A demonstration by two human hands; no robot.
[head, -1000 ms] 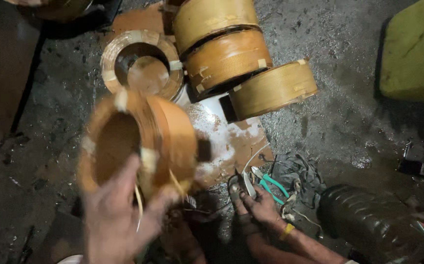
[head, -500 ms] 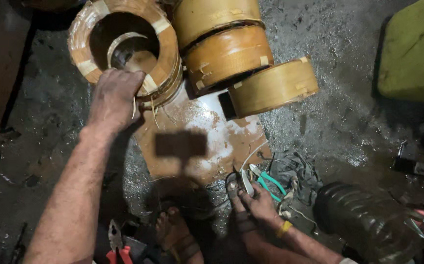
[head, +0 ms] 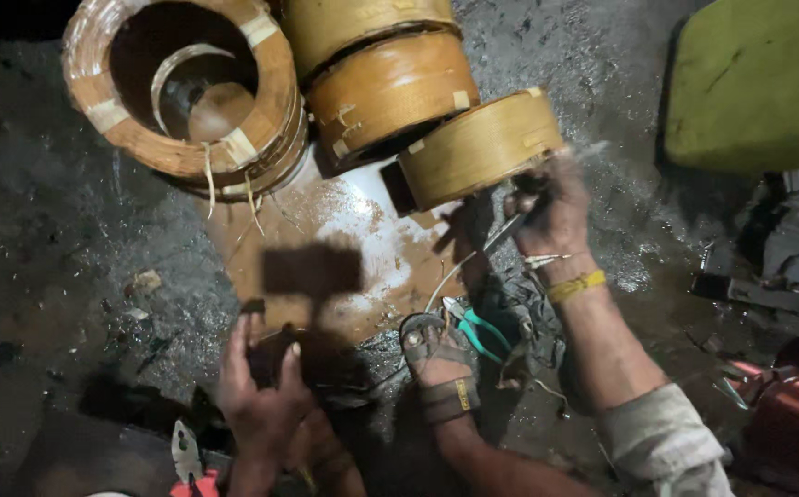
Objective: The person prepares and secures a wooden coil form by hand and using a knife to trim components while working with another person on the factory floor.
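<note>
A big tape-wrapped copper coil ring [head: 179, 92] lies on top of another ring at the upper left. Three orange and yellow wrapped coils lean in a row beside it; the nearest one [head: 478, 147] rests on edge. My right hand [head: 547, 216], a yellow band at its wrist, is blurred and closed on a thin metal tool [head: 501, 232] just below that nearest coil. My left hand [head: 261, 396] hovers low at the bottom with fingers apart, over a dark patch, and nothing shows in it. My sandalled foot [head: 436, 368] rests between the hands.
A shiny brown board [head: 344, 239] lies on the gritty dark floor with a hammer-shaped shadow on it. Green-handled pliers [head: 478, 331] lie by the foot, red-handled pliers [head: 188, 460] at the bottom edge. A yellow-green block [head: 749, 83] sits top right, a copper winding [head: 786, 414] lower right.
My left hand carried the big coil onto the ring at the upper left, let go and drew back to the bottom. My right hand rose from beside the pliers to the nearest coil.
</note>
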